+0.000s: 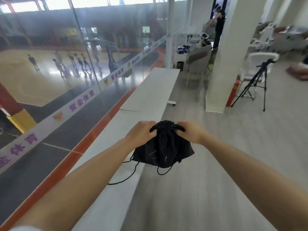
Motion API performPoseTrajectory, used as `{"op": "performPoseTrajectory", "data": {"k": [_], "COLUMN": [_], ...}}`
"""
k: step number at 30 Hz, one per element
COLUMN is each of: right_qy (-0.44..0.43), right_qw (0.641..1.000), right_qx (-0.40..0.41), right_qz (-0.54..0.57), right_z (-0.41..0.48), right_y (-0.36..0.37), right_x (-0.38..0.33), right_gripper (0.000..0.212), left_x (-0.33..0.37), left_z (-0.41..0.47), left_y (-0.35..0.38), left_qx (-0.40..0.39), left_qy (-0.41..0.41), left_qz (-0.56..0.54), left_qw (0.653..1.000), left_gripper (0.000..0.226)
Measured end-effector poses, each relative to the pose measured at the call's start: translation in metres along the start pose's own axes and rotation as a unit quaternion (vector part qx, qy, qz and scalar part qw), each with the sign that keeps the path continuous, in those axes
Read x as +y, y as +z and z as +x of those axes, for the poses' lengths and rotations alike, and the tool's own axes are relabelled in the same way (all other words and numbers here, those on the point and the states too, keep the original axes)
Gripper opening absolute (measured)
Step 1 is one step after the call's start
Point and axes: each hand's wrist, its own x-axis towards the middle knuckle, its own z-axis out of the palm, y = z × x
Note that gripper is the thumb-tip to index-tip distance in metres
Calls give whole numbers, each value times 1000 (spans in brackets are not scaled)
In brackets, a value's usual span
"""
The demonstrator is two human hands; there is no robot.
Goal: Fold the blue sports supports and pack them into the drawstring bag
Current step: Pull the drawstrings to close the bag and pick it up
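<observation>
Black fabric drawstring bag: gathered mouth gripped each side by left hand and right hand, held above long white table, apparently to cinch it. Blue supports unseen.

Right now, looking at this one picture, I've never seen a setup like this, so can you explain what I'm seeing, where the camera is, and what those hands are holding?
There is no machine here, only a person's two bare arms. They are filmed by one wide-angle camera worn on the head, looking forward and down. The left hand and the right hand each pinch the gathered top of a black drawstring bag, one on either side. The bag is at the edge of a long white table, and its cords trail across the table. I cannot tell whether the bag rests there or is lifted, and its contents are hidden. A tripod stands off to the right.
</observation>
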Motion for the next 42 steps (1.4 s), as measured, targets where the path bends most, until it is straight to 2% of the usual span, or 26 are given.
{"op": "performPoseTrajectory", "data": {"k": [8, 13, 18, 25, 28, 37, 42], "right_qy": [102, 171, 244, 366, 409, 508, 541], "right_qw": [994, 979, 957, 913, 892, 804, 774], "right_qx": [17, 51, 90, 113, 132, 254, 265], "right_qz": [-41, -102, -130, -137, -143, -177, -194], "right_z": [-107, -164, -215, -279, -304, -392, -449], "right_y": [-117, -186, -251, -314, -347, -460, -533], "right_x": [177, 276, 378, 526, 580, 738, 842], "right_gripper": [21, 19, 15, 16, 14, 17, 16], "left_x": [186, 306, 413, 564, 632, 854, 993], "left_z": [114, 184, 271, 385, 431, 533, 585], "left_y": [112, 174, 237, 349, 391, 492, 558], "left_qx": [-61, -96, -172, -253, -262, -256, -253], "left_qy": [137, 193, 252, 401, 446, 522, 561], "left_qz": [17, -4, -10, 38, 43, -38, -50], "left_qw": [989, 976, 952, 880, 855, 813, 787], "left_gripper": [14, 24, 18, 17, 17, 17, 18]}}
